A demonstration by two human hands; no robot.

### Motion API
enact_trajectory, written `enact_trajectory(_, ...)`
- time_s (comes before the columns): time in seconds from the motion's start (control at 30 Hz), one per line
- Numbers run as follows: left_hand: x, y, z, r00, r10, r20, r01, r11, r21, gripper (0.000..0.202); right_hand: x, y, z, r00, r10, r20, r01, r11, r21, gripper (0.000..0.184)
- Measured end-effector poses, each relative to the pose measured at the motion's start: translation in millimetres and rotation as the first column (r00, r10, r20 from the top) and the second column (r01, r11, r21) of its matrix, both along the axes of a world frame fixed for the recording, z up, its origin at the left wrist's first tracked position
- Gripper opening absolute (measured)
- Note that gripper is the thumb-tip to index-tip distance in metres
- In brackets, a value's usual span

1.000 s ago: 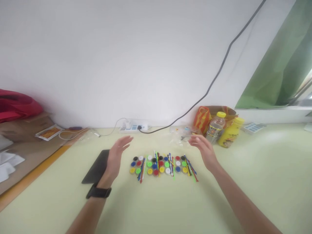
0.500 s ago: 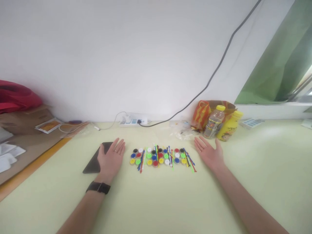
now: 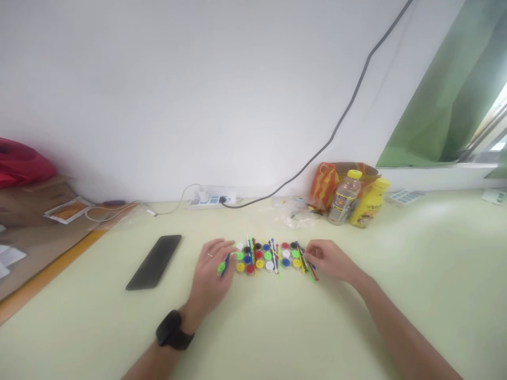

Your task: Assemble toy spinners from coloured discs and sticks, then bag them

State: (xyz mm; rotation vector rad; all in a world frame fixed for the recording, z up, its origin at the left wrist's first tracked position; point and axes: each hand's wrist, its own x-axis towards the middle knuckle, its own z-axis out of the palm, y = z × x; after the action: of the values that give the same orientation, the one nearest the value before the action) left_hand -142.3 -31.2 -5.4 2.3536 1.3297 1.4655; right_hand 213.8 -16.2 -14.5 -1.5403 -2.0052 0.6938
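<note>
My left hand (image 3: 213,269) lies bent over the left end of a row of small coloured discs (image 3: 259,254). It hides most of the left group; a green disc (image 3: 221,268) and the lower ends of blue sticks (image 3: 225,265) show beside the thumb. What its fingertips hold, if anything, is hidden. At the row's right end my right hand (image 3: 328,258) is curled, thumb and fingertips closed at the top of a bundle of thin arrow-tipped sticks (image 3: 309,268). Between the hands, more discs in several colours alternate with bundles of these arrow-tipped sticks (image 3: 274,256).
A black flat tablet-like slab (image 3: 154,263) lies left of my left hand. Behind stand a clear bottle (image 3: 344,203), a yellow bottle (image 3: 370,205) and a red-yellow bag (image 3: 325,184). A power strip (image 3: 212,199) with a grey cable (image 3: 317,153) sits against the wall.
Both hands have moved inward from either side of the row. They were spread with palms showing; now their fingers are bent at its two ends. The black slab is uncovered.
</note>
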Motion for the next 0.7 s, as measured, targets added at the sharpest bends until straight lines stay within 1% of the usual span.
enact_trajectory(0.03,10.7,-5.7,0.1,0.995,-0.053,-0.080,0.053,0.999,0.001,0.019,-1.9,0.4,-2.6,1.000,-0.006,0.002,0.006,1.000,-0.003,0.021)
enact_trajectory(0.1,33.4,-15.4,-0.7,0.969,-0.120,-0.217,0.118,0.993,-0.019,0.029,-5.0,2.3,-8.4,1.000,-0.025,-0.003,0.025,1.000,-0.004,0.018)
enact_trajectory(0.17,55.3,-21.1,-2.9,0.930,-0.178,-0.321,0.180,0.983,-0.023,0.032,-6.6,4.5,-13.6,0.999,-0.052,-0.001,0.052,0.999,0.008,0.016)
enact_trajectory(0.27,82.4,-21.0,-6.9,0.879,-0.217,-0.424,0.206,0.976,-0.072,0.034,-7.1,7.0,-19.0,0.997,-0.076,-0.009,0.076,0.997,0.024,0.013)
enact_trajectory(0.37,100.6,-14.5,-9.6,0.843,-0.195,-0.500,0.179,0.981,-0.082,0.028,-6.9,8.6,-21.9,0.996,-0.072,-0.044,0.073,0.997,0.016,0.013)
enact_trajectory(0.47,109.6,-9.3,-9.4,0.808,-0.165,-0.565,0.155,0.986,-0.067,0.019,-5.8,10.1,-22.7,0.995,-0.079,-0.068,0.079,0.997,0.000,0.015)
enact_trajectory(0.57,107.3,-11.3,-6.2,0.791,-0.171,-0.587,0.163,0.984,-0.067,0.015,-3.9,10.7,-20.9,0.994,-0.096,-0.054,0.097,0.995,0.017,0.017)
enact_trajectory(0.63,99.1,-17.3,-3.2,0.809,-0.207,-0.550,0.191,0.978,-0.087,0.012,-3.7,9.9,-18.1,0.991,-0.118,-0.060,0.122,0.991,0.062,0.020)
enact_trajectory(0.7,86.5,-25.7,-1.0,0.850,-0.272,-0.451,0.244,0.962,-0.121,0.011,-6.1,7.8,-14.2,0.986,-0.120,-0.116,0.133,0.985,0.107,0.022)
